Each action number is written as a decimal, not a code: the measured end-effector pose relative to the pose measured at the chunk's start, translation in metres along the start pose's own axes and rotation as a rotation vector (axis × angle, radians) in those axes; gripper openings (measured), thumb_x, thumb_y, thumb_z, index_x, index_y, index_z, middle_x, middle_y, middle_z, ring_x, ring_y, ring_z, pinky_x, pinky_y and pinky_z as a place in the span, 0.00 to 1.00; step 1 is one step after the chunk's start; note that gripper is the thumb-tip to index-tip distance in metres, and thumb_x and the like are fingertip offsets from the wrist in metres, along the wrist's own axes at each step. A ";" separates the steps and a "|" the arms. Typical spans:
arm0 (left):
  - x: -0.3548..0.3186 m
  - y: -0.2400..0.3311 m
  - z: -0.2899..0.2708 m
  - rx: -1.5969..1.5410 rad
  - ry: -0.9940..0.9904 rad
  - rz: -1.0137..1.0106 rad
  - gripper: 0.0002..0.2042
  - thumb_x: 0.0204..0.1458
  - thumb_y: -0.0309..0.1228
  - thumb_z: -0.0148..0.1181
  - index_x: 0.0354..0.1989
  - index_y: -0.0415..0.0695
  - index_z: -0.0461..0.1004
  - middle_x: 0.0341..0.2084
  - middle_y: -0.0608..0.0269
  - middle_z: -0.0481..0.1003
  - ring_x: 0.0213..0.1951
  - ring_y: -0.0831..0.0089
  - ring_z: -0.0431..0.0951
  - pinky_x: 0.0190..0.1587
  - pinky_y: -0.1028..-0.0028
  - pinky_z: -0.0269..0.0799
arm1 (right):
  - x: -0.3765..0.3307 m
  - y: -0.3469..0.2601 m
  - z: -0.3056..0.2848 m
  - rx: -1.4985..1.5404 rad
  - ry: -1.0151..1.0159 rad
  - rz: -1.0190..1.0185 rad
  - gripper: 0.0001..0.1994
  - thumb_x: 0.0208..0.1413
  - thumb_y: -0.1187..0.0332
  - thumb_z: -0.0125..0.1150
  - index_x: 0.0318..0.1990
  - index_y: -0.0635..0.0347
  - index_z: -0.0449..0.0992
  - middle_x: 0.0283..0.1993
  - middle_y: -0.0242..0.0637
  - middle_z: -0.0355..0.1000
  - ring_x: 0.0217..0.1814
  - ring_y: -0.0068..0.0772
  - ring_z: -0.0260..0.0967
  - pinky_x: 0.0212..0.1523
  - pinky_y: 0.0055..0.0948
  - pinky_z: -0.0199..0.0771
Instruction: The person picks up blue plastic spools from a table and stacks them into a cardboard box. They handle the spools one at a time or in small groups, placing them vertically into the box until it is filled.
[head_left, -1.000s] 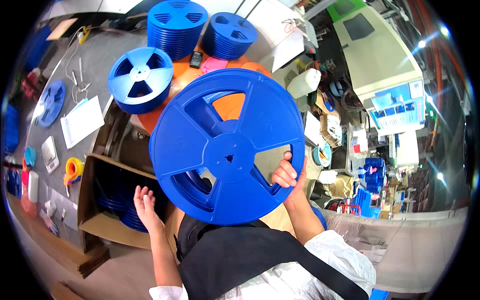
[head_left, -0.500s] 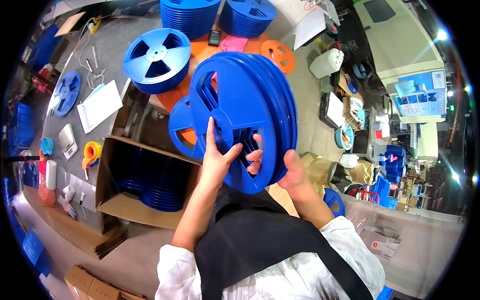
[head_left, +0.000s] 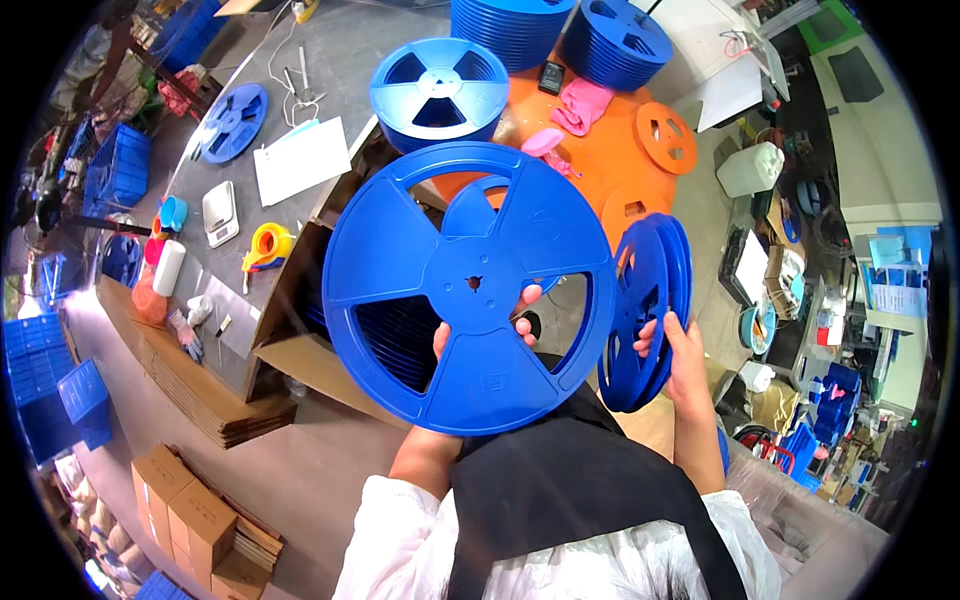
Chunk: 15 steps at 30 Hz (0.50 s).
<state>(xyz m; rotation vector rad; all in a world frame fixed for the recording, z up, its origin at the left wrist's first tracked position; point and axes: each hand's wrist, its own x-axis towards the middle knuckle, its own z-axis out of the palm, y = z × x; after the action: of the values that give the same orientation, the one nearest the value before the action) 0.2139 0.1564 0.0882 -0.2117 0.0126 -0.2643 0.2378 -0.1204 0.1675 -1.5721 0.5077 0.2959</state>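
A large blue plastic reel (head_left: 390, 225) with open windows faces up in front of me. My left hand (head_left: 527, 298) is closed on it from behind, its fingertips showing through the windows while the palm is hidden. To the right, my right hand (head_left: 685, 362) grips a few more blue reels (head_left: 680, 270) held together on edge, fingers through a window and thumb at the rim. Beyond them, a stack of blue reels (head_left: 440, 90) stands by an orange round surface (head_left: 560, 110). Below the left-hand reel, an open carton (head_left: 330, 375) holds dark blue reels.
Two taller reel stacks, one a blue stack (head_left: 615, 45), stand at the back near a pink cloth (head_left: 583, 105). The grey table (head_left: 330, 85) at left bears papers (head_left: 300, 160), a small scale (head_left: 220, 213) and a yellow tape dispenser (head_left: 268, 245). Flattened cardboard (head_left: 195, 375) lies lower left.
The thick bundle of reels between both hands has been parted. One reel now faces up in my left hand; several are in my right, farther right. The view has shifted left.
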 end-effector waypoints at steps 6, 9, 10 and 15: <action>0.009 0.006 0.004 -0.102 -0.052 -0.062 0.40 0.55 0.55 0.54 0.70 0.48 0.45 0.65 0.42 0.53 0.51 0.55 0.72 0.56 0.56 0.72 | -0.004 -0.004 -0.016 0.141 0.156 0.067 0.20 0.63 0.50 0.49 0.48 0.60 0.67 0.35 0.38 0.73 0.29 0.29 0.74 0.30 0.27 0.76; 0.012 0.007 0.011 -0.144 -0.025 -0.082 0.40 0.55 0.54 0.54 0.70 0.47 0.45 0.65 0.43 0.53 0.53 0.54 0.71 0.57 0.56 0.71 | -0.010 -0.001 -0.024 0.208 0.160 0.073 0.21 0.64 0.50 0.47 0.48 0.60 0.69 0.38 0.37 0.73 0.33 0.29 0.74 0.31 0.27 0.77; 0.014 0.006 0.019 -0.142 0.005 -0.083 0.41 0.54 0.54 0.56 0.70 0.47 0.45 0.66 0.45 0.53 0.53 0.55 0.71 0.56 0.57 0.71 | -0.012 -0.001 -0.028 0.229 0.149 0.064 0.21 0.64 0.50 0.48 0.47 0.61 0.70 0.38 0.37 0.74 0.34 0.29 0.74 0.31 0.28 0.77; 0.007 0.027 -0.006 -0.072 -0.048 -0.057 0.37 0.58 0.49 0.50 0.69 0.40 0.46 0.63 0.42 0.57 0.53 0.52 0.71 0.56 0.57 0.70 | -0.016 0.003 -0.048 0.521 0.128 -0.024 0.24 0.64 0.50 0.46 0.57 0.60 0.68 0.38 0.34 0.73 0.34 0.30 0.73 0.33 0.31 0.76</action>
<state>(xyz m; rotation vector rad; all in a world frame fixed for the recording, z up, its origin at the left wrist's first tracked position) 0.2273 0.1792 0.0769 -0.2899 -0.0313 -0.3156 0.2166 -0.1656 0.1759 -1.0915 0.6084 0.0359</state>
